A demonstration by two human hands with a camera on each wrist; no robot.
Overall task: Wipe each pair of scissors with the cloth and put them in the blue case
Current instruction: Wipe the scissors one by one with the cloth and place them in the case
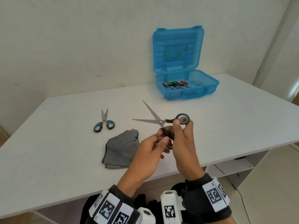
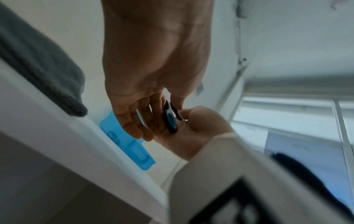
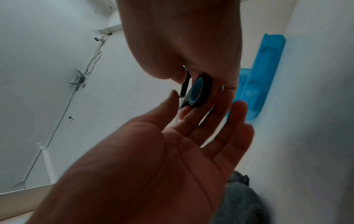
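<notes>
A pair of scissors (image 1: 159, 121) with black and blue handles is held above the table, its blades spread wide and pointing left and away. My right hand (image 1: 181, 125) grips the upper handle ring (image 1: 183, 118), thumb on its near side. My left hand (image 1: 163, 136) pinches the lower handle (image 1: 168, 135) between thumb and fingers. The wrist views show this handle (image 2: 169, 119) (image 3: 199, 91) between both hands. The grey cloth (image 1: 121, 147) lies crumpled on the table, left of my hands. A second pair of scissors (image 1: 104, 122) lies beyond it, nearly closed. The blue case (image 1: 210, 88) stands open at the back.
Several small scissors (image 1: 175, 84) with coloured handles lie in the left part of the case; its lid (image 1: 178, 49) leans against the wall. The white table (image 1: 226, 126) ends just right of the case, and its front edge runs close below my hands.
</notes>
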